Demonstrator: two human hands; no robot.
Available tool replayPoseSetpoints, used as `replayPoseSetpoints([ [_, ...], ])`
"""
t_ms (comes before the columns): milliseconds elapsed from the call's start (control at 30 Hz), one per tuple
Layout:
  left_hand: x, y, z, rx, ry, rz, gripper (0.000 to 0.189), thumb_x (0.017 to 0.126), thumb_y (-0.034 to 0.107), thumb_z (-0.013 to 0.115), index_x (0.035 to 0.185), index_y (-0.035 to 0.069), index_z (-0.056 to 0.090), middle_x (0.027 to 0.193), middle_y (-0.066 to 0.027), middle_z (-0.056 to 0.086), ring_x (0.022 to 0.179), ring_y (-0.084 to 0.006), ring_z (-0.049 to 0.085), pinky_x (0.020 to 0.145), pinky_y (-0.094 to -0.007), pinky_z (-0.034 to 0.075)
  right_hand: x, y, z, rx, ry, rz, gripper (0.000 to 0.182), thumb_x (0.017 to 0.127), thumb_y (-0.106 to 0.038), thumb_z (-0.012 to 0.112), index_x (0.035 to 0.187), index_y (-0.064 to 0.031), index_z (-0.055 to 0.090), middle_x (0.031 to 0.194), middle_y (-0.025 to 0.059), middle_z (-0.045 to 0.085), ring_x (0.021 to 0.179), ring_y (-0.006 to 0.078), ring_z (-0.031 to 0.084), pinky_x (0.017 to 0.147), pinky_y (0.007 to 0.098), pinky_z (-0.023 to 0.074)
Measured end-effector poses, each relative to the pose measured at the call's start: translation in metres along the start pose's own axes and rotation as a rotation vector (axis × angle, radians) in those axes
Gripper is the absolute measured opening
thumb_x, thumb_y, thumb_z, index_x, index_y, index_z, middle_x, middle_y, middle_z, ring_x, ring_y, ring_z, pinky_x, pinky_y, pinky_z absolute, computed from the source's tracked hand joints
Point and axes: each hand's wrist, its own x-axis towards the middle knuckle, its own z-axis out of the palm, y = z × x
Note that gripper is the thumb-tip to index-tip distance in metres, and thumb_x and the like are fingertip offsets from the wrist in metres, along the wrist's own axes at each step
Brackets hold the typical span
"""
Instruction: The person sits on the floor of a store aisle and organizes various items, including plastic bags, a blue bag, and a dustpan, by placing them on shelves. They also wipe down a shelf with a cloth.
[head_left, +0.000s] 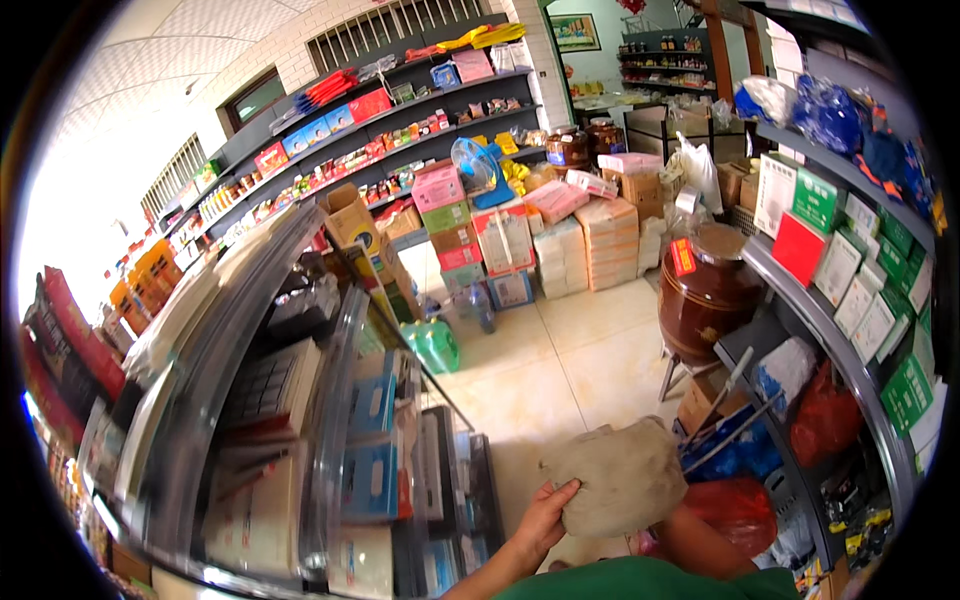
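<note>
A folded greyish-beige cloth (619, 476) with dark smudges is held in front of my body, above the tiled floor. My left hand (549, 514) grips its left edge, thumb on top and fingers underneath. The right forearm (701, 536) runs up to the cloth's lower right side. Behind the cloth my right hand is hidden, so its grip cannot be seen. To the left of my left hand stands a glass display case (322, 450) holding boxes and flat packs. Below and right of the cloth is a red plastic bag (731, 514).
A brown glazed jar (705, 292) stands on a stool at right, beside a curved shelf (832, 315) of green-and-white boxes. Thin rods (731, 416) jut out near the cloth. Green bottles (431, 345) sit on the tiled floor (555, 360); stacked cartons (502, 240) and a blue fan (480, 172) stand ahead.
</note>
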Motion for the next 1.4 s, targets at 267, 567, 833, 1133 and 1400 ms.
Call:
replayPoseSetpoints([
  [267, 0.158, 0.06, -0.046, 0.44, -0.039, -0.05, 0.041, 0.081, 0.034, 0.057, 0.103, 0.0, 0.054, 0.093, -0.0075, 0.059, 0.084, -0.0156, 0.055, 0.074, -0.0295, 0.045, 0.084, 0.048, 0.09, 0.15, 0.007, 0.184, 0.022, 0.071, -0.019, 0.053, 0.092, -0.0139, 0.056, 0.085, 0.0081, 0.053, 0.078, 0.023, 0.053, 0.056, 0.0344, 0.0451],
  [567, 0.332, 0.14, -0.198, 1.562, 0.231, 0.025, 0.047, 0.08, 0.044, 0.048, 0.101, 0.003, 0.056, 0.096, -0.017, 0.059, 0.089, -0.0308, 0.057, 0.076, -0.0371, 0.044, 0.236, 0.181, 0.182, 0.28, 0.09, 0.136, 0.021, 0.071, -0.019, 0.053, 0.092, -0.0137, 0.055, 0.084, 0.0079, 0.053, 0.077, 0.0229, 0.054, 0.056, 0.0343, 0.0452],
  [833, 0.365, 0.151, -0.302, 1.577, 0.199, -0.55, 0.047, 0.073, 0.042, 0.053, 0.087, -0.002, 0.061, 0.089, -0.0209, 0.06, 0.08, -0.033, 0.058, 0.07, -0.0409, 0.045, 0.379, 0.267, 0.25, 0.473, 0.097, 0.094, 0.02, 0.072, -0.019, 0.053, 0.091, -0.0135, 0.055, 0.084, 0.0077, 0.053, 0.077, 0.0228, 0.054, 0.057, 0.0342, 0.0452],
  [1133, 0.477, 0.158, -0.418, 1.398, 0.212, -0.724, 0.031, 0.073, 0.026, 0.051, 0.083, -0.002, 0.061, 0.083, -0.0209, 0.059, 0.078, -0.032, 0.058, 0.068, -0.0399, 0.045, 0.503, 0.296, 0.362, 0.607, -0.012, 0.092, 0.019, 0.072, -0.019, 0.053, 0.09, -0.0133, 0.055, 0.084, 0.0075, 0.053, 0.076, 0.0226, 0.054, 0.057, 0.034, 0.0453],
  [1400, 0.672, 0.302, -0.406, 1.546, 0.33, -0.105, 0.024, 0.077, 0.024, 0.049, 0.079, 0.002, 0.058, 0.079, -0.0198, 0.058, 0.074, -0.0363, 0.056, 0.065, -0.0434, 0.045, 0.652, 0.31, 0.444, 0.68, -0.122, 0.055, 0.018, 0.072, -0.018, 0.053, 0.09, -0.0131, 0.055, 0.083, 0.0074, 0.054, 0.076, 0.0225, 0.054, 0.057, 0.0339, 0.0454],
])
